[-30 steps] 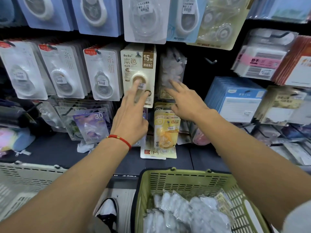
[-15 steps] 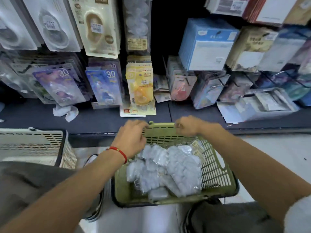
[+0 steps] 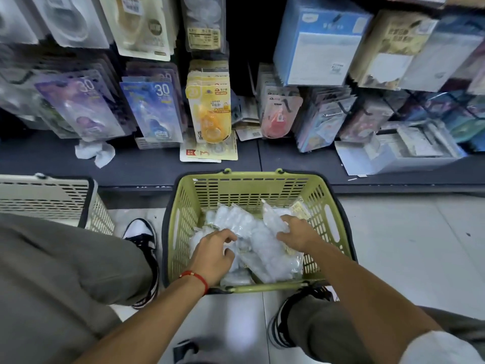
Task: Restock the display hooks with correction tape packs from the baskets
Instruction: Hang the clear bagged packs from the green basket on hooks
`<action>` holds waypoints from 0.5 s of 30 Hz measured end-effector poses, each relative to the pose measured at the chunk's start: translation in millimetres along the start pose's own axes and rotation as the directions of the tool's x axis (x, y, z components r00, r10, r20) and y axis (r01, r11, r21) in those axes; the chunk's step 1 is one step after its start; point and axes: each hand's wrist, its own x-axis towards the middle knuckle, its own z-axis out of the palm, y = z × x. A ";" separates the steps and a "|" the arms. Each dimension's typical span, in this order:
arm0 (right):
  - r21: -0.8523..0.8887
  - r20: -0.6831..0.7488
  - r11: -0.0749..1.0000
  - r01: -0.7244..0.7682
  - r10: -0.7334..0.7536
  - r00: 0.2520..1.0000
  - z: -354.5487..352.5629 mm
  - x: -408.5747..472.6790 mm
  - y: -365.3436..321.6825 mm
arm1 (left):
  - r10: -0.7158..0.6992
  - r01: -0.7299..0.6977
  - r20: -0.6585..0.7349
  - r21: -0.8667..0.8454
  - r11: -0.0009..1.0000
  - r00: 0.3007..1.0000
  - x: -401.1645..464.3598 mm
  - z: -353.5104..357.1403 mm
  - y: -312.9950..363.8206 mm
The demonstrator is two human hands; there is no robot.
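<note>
Both hands inside green slotted plastic basket point(image 3: 252, 185); left hand point(image 3: 214, 254) curled over clear plastic-wrapped correction tape packs point(image 3: 262, 248); right hand point(image 3: 295, 232) gripping one pack; grip detail unclear; display hooks point(image 3: 287, 105) above.

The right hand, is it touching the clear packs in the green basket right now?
Touching. The head view shows the right hand inside the green basket, its fingers lying directly on the clear packs with no gap visible.

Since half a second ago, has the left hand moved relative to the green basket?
Yes. The left hand has moved from the green basket's far rim toward the near rim and down onto the clear packs inside.
</note>
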 end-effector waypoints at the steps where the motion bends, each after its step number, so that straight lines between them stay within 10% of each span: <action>1: 0.064 -0.024 0.998 -0.007 0.008 1.000 -1.3 -3.4 2.3 | -0.015 0.014 -0.011 -0.039 0.999 1.000 0.2 1.0 1.7; 7: 0.490 -0.246 0.860 0.144 -0.022 0.969 -18.7 -39.6 -20.0 | -0.223 0.196 -0.016 -0.417 0.888 0.975 10.5 2.7 25.8; 11: 0.790 -0.045 0.608 0.081 -0.075 0.996 -14.6 -56.6 -52.8 | -0.302 0.397 0.288 -0.820 0.413 0.909 14.6 -0.4 45.5; 15: 0.588 -0.101 0.803 0.099 -0.049 0.994 5.3 -44.9 -64.3 | -0.380 0.410 0.332 -0.900 0.146 0.864 16.5 -1.1 33.3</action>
